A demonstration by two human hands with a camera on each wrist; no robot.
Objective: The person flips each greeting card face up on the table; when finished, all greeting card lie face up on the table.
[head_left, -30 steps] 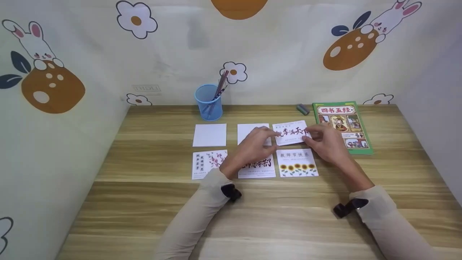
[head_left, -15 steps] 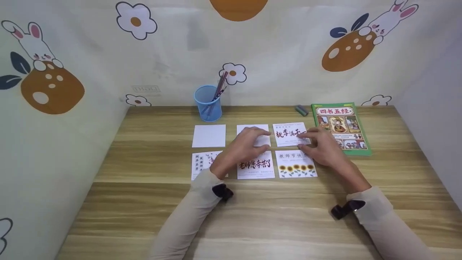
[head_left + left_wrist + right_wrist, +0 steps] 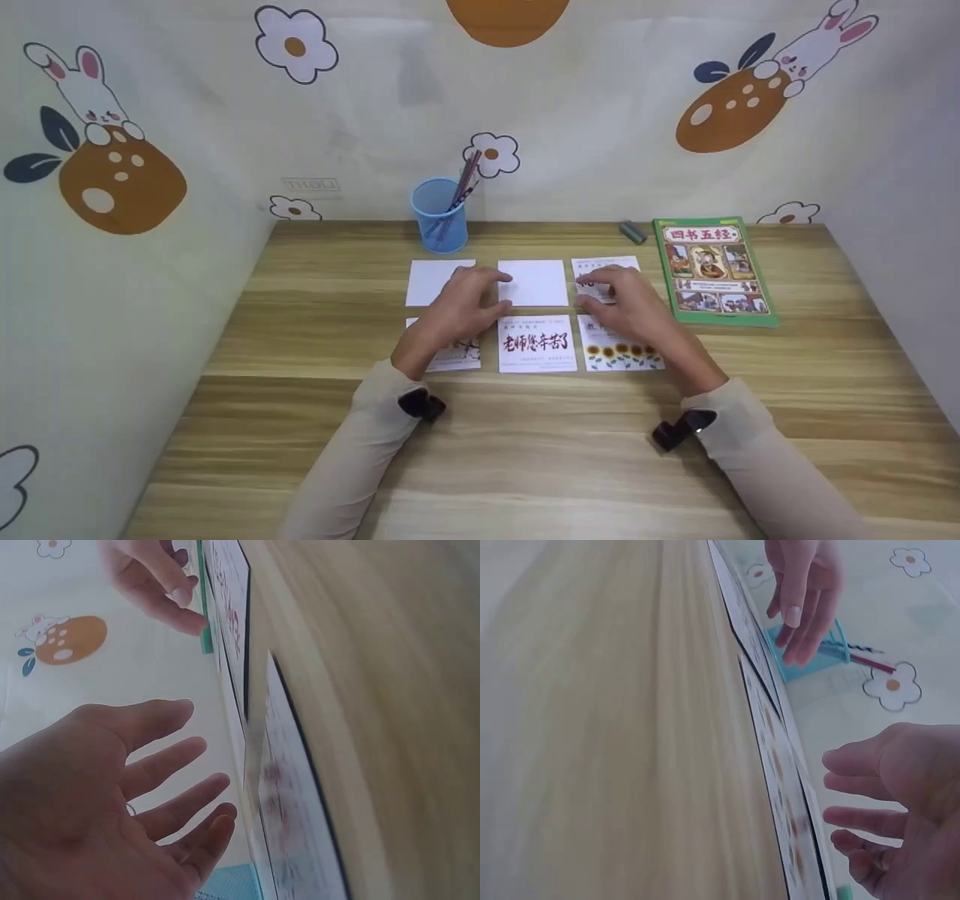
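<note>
Two rows of square cards lie on the wooden table. My left hand (image 3: 459, 304) is over the left column, partly covering a blank white card (image 3: 435, 274) and the blossom card (image 3: 457, 356) below it. Its fingers are relaxed and hold nothing, as the left wrist view shows. My right hand (image 3: 628, 304) hovers over the right column, partly hiding a lettered card (image 3: 604, 262) and the sunflower card (image 3: 622, 356). Its fingers (image 3: 866, 821) are loosely bent around nothing. Between the hands lie a blank card (image 3: 532, 283) and a card with dark red lettering (image 3: 536, 343).
Behind the cards stands a blue mesh cup (image 3: 441, 225) with pencils. A small dark green-grey block, perhaps an eraser (image 3: 632, 232), lies at the back edge. At the right is a green-bordered book (image 3: 716, 274). A patterned sheet (image 3: 390, 112) rises behind the table (image 3: 525, 450).
The right hand has let go of the upper right lettered card, which now lies flat. Both hands have moved left, uncovering the middle column and the book.
</note>
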